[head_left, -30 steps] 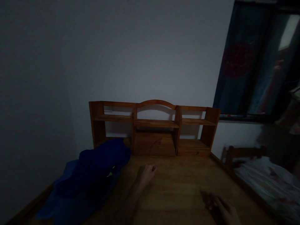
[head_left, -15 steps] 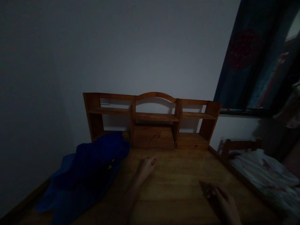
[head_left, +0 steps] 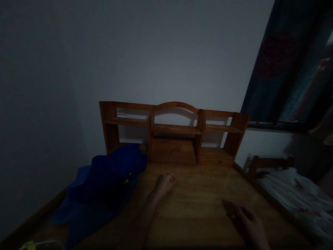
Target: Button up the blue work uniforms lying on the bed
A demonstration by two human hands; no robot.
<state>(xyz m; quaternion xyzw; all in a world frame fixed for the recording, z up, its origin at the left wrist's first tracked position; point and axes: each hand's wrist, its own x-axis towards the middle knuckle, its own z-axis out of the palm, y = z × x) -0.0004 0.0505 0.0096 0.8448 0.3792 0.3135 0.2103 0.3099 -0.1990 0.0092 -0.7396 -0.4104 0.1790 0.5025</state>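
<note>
- The table (head_left: 197,208) is lying beneath both hands.
- The curtain (head_left: 260,93) is hanging at the far right, bearing a round red pattern (head_left: 277,53) too dim to read.
- The wooden shelf (head_left: 177,130) is standing along the table's back, its lower left compartment partly hidden by cloth.
- The blue cloth (head_left: 114,173) is lying heaped on the table's left side, beside the left forearm.
- The right hand (head_left: 247,218) is curling its fingers; whether it is holding anything, I cannot tell.
- The left hand (head_left: 166,182) is making a fist.
- A yellow thing (head_left: 30,245) is now showing at the lower left, unlike half a second ago.
</note>
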